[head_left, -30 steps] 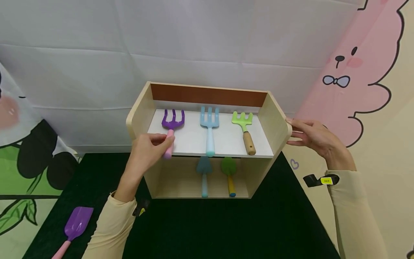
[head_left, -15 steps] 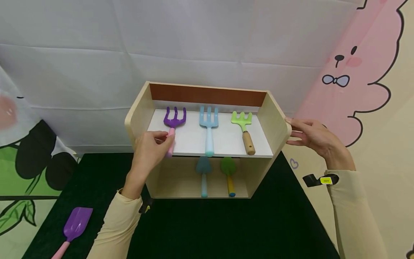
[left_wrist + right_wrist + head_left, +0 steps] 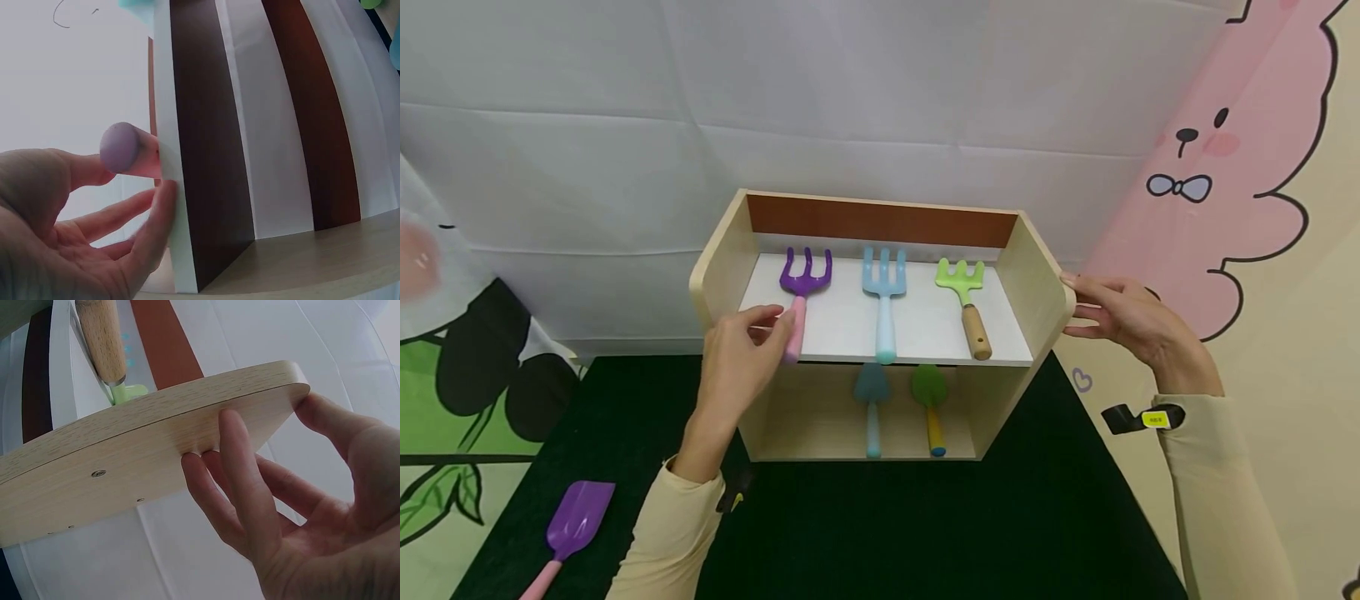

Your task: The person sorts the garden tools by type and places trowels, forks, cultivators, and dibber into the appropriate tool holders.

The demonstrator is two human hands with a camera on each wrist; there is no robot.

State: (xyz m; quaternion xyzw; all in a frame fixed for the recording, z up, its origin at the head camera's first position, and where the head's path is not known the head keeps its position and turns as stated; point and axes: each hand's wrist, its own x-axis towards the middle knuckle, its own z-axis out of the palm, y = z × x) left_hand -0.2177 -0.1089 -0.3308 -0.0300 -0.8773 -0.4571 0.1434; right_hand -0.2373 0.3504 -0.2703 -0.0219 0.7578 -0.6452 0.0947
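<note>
A purple hand fork with a pink handle lies on the white upper shelf of a small wooden rack. My left hand is beside that handle, its fingers spread and no longer wrapped round it. In the left wrist view the thumb is close to the handle's end, and a fingertip rests at the shelf edge. Whether the thumb still touches the handle is hard to tell. My right hand rests its fingertips and thumb against the rack's right side panel, fingers fairly straight.
A light blue fork and a green fork with a wooden handle share the upper shelf. Below are a blue trowel and a green trowel. A purple shovel lies on the dark green table at left.
The purple fork has shifted slightly right and back on the shelf. My left fingers have loosened from its handle and drawn slightly left. The right hand stays put.
</note>
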